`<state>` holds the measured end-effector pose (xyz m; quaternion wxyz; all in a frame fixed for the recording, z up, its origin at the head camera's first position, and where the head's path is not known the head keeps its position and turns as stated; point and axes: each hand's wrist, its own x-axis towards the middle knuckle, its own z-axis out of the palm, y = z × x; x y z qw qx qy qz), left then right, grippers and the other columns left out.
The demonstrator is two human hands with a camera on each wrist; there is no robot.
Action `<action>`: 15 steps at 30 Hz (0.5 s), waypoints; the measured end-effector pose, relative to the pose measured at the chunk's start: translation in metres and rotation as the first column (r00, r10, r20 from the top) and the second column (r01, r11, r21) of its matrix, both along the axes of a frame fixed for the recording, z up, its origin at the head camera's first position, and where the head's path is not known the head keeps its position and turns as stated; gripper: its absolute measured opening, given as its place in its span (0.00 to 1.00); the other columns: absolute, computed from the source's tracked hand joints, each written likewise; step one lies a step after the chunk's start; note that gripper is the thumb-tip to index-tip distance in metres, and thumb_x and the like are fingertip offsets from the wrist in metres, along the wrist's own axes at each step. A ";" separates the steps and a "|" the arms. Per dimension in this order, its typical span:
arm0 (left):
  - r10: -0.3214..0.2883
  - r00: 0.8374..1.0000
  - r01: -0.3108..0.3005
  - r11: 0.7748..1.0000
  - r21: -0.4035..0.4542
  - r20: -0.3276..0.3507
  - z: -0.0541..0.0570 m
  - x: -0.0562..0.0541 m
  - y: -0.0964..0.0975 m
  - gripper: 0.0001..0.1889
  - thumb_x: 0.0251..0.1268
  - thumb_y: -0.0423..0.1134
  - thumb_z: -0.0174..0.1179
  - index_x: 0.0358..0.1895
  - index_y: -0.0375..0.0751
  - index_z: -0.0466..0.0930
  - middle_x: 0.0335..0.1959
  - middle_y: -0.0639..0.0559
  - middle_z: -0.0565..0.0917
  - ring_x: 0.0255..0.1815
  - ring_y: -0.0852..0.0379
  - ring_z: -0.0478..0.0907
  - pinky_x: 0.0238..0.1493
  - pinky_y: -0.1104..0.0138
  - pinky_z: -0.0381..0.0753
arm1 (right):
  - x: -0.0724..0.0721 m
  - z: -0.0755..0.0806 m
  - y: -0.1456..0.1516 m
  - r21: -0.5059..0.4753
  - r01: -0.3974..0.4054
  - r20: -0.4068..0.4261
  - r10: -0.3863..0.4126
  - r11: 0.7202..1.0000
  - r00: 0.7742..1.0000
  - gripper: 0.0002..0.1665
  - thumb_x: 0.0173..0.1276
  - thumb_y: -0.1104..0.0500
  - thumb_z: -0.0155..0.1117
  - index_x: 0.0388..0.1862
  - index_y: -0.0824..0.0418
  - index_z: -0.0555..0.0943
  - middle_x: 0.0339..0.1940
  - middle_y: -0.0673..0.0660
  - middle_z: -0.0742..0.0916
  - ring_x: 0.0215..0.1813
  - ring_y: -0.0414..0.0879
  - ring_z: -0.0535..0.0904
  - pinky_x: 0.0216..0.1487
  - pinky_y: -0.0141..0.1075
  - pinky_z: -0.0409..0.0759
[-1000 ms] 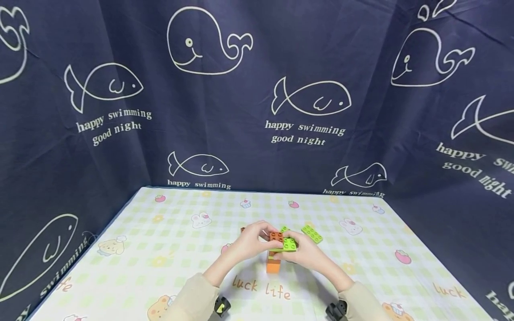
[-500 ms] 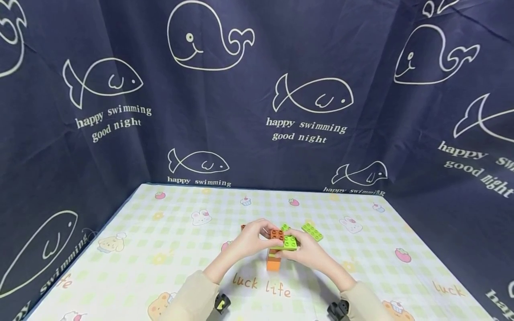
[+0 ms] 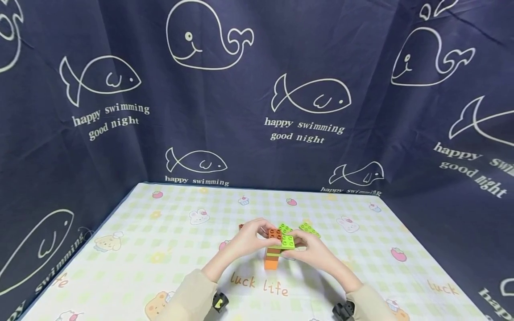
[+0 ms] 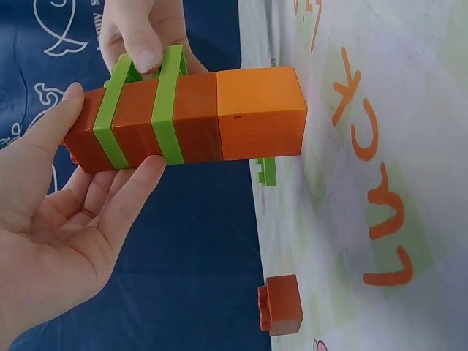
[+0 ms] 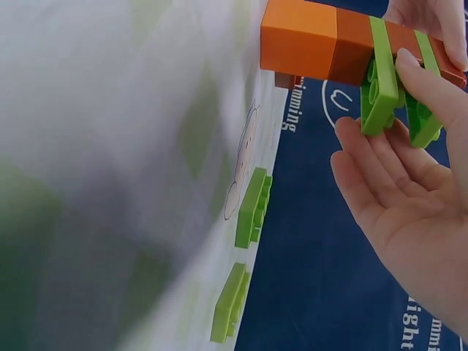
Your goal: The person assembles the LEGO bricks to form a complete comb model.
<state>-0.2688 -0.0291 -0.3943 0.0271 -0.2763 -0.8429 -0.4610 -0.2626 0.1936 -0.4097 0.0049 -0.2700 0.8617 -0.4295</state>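
1. Navy fabric [image 3: 237, 107] printed with white whales, fish and lettering is hanging behind and at both sides of the tabletop [image 3: 172, 236], whose pale checked cover is showing rabbits, strawberries and cupcakes.
2. Right of the tabletop's middle, just beyond the "luck life" lettering [image 3: 259, 284], a brick tower [image 4: 194, 117] is standing upright.
3. From the bottom, it is stacking an orange block [image 4: 259, 113], a lower brown block [image 4: 196, 117], a lower green plate [image 4: 168, 110], a middle brown block [image 4: 135, 113], an upper green plate [image 4: 110, 121] and a studded top brown block [image 4: 88, 133]. Both green plates are jutting out toward the tabletop's right edge.
4. At the tower's upper end, the left hand [image 3: 249, 238] is pinching it between thumb and fingers, the thumb lying along the top brown block.
5. On the other side, the right hand [image 3: 309, 250] is holding its fingers extended and relaxed around the jutting plates; whether its thumb is touching the tower is hard to tell.
6. Toward the far edge, two loose green plates are lying studs up: a nearer one [image 3: 285, 228] behind the tower and another [image 3: 309, 229] toward the far right corner.
7. Beyond the left hand, on the far-left-corner side, a loose brown block [image 4: 285, 306] is resting on the cover.
8. Beige sleeves [image 3: 188, 296] are covering both forearms, and a black wrist camera [image 3: 220, 302] is sitting at the left cuff.
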 end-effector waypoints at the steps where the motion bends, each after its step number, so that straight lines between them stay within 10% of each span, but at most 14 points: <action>1: -0.001 1.000 0.001 1.000 0.000 -0.001 0.000 0.000 0.000 0.17 0.54 0.51 0.67 0.44 0.49 0.81 0.39 0.58 0.81 0.38 0.61 0.76 0.40 0.71 0.76 | 0.000 0.000 0.001 -0.001 -0.004 0.004 0.004 1.000 1.000 0.26 0.56 0.50 0.71 0.50 0.62 0.77 0.40 0.56 0.86 0.42 0.49 0.83 0.49 0.44 0.80; 15: -0.005 1.000 0.005 1.000 -0.001 0.011 -0.002 -0.003 -0.001 0.18 0.53 0.51 0.67 0.45 0.48 0.81 0.39 0.58 0.81 0.38 0.61 0.76 0.40 0.71 0.76 | -0.002 -0.001 0.015 0.008 0.035 0.011 -0.035 0.999 0.999 0.24 0.56 0.51 0.71 0.47 0.64 0.78 0.41 0.55 0.85 0.43 0.44 0.82 0.50 0.40 0.80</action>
